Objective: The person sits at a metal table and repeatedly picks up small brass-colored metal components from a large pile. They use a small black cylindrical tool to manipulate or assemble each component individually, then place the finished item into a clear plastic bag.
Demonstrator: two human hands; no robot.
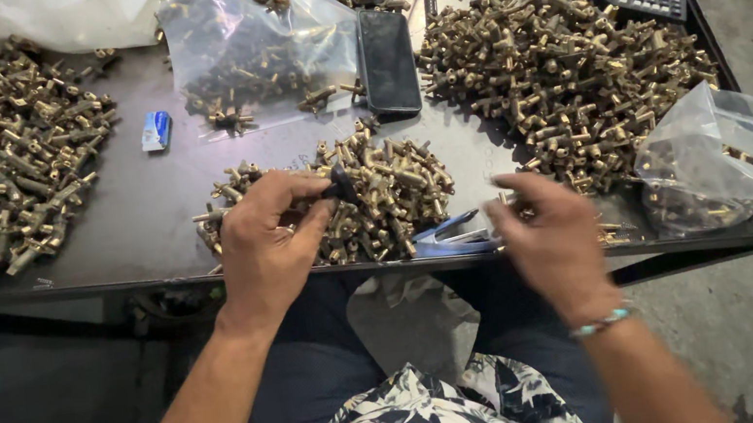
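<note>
Brass fittings (365, 198) lie heaped at the counter (139, 201) front edge. Left hand (268, 241) pinches a small black piece (339, 185) above the heap; right hand (547, 237), fingers curled at the edge, grip cannot be told. Bare counter lies left of the heap.

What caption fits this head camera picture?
Left hand pinches a small black piece over brass fittings; right hand hovers nearby.
</note>
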